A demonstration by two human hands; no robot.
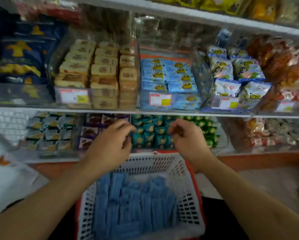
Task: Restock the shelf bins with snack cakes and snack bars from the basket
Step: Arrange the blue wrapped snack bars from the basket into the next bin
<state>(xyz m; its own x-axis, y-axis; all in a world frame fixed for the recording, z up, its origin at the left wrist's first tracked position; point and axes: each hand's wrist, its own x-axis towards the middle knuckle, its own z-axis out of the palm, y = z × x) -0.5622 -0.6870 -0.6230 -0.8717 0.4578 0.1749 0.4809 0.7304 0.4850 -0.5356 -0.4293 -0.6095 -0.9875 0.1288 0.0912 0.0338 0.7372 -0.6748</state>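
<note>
A white plastic basket (180,170) with a red rim sits below me, filled with several blue-wrapped snack bars (133,201). Above its far edge, my left hand (110,142) and my right hand (188,135) hover with fingers loosely curled, holding nothing that I can make out. Both hands are in front of the lower shelf bin of teal-wrapped snack cakes (150,132). On the upper shelf a clear bin (169,99) holds light-blue packets like those in the basket.
The upper shelf also carries beige cake packs (100,71), dark blue bags (22,54) at left and white-blue packets (235,75) with red bags (284,66) at right. Lower bins hold purple (93,125), grey-green (50,130) and green (207,129) snacks. The picture is motion-blurred.
</note>
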